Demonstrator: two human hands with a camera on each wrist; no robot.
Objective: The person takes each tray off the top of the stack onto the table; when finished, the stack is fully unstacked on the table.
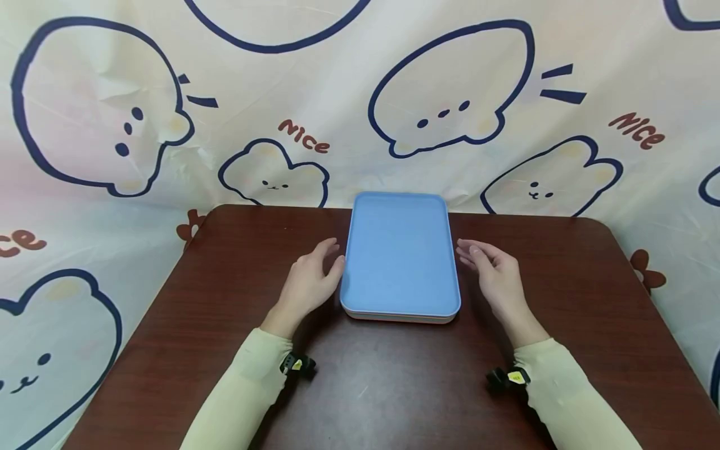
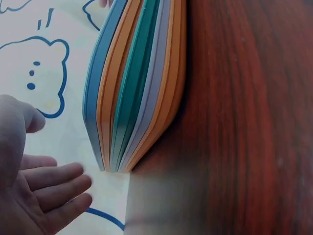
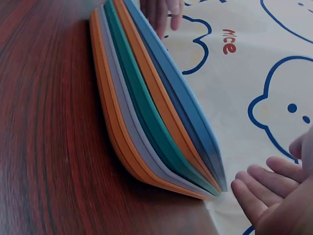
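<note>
A stack of shallow rectangular trays with rounded corners lies near the table's far edge. On top is a blue tray (image 1: 400, 256); both wrist views show the layers beneath it: an orange tray (image 2: 113, 88), a green tray (image 2: 131, 98), a lilac tray (image 3: 128, 107) and another orange tray (image 3: 108, 107) at the bottom. My left hand (image 1: 309, 281) is beside the stack's left edge, thumb close to the rim, fingers loosely extended. Off the right edge, my right hand (image 1: 497, 275) has its fingers relaxed and pointing toward the stack. Neither hand holds anything.
The dark brown wooden table (image 1: 242, 262) extends to both sides of the stack and in front of it. Behind the table hangs a pale curtain (image 1: 349, 100) printed with cartoon bears. Each wrist wears a black strap with a small camera (image 1: 298, 364).
</note>
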